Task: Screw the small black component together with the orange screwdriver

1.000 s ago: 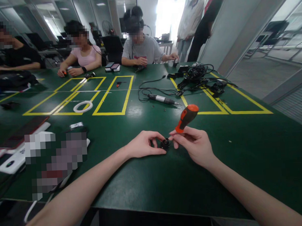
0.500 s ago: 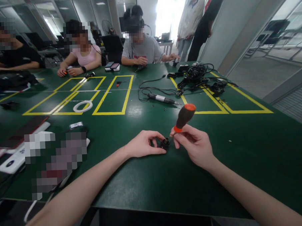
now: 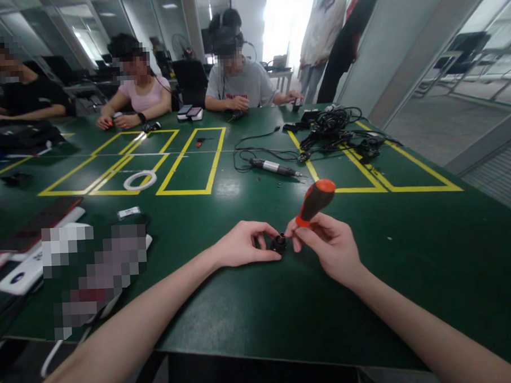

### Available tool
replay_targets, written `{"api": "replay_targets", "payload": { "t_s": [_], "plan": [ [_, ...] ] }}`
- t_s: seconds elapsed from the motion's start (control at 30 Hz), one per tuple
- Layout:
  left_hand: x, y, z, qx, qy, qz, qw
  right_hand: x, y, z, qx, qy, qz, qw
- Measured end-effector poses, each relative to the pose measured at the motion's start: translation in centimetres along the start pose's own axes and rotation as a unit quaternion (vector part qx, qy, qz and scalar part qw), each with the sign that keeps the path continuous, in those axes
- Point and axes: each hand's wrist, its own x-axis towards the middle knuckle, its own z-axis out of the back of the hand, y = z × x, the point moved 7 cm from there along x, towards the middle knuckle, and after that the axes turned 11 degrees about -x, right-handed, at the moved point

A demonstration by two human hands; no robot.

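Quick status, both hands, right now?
Left hand: closed, pinching the small black part on the table.
Right hand: closed, holding the screwdriver.

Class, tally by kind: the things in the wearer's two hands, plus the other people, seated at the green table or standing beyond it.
Screwdriver, orange-and-black handle, in the right hand: 1
Small black part, in the left hand: 1
People seated at the table: 3
People standing: 2
Total: 7

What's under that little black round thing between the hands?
The small black part seems to sit on the green table. The left hand pinches it; the right hand holds a screwdriver to its top. Its underside is hidden.
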Motion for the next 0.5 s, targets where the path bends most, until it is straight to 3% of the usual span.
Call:
{"api": "replay_targets", "payload": {
  "t_s": [0.5],
  "plan": [
    [0.01,0.13,0.05,-0.005,-0.005,0.004,1.0,0.06,0.45,0.11,-0.029,-0.02,0.004,0.999]
  ]
}}
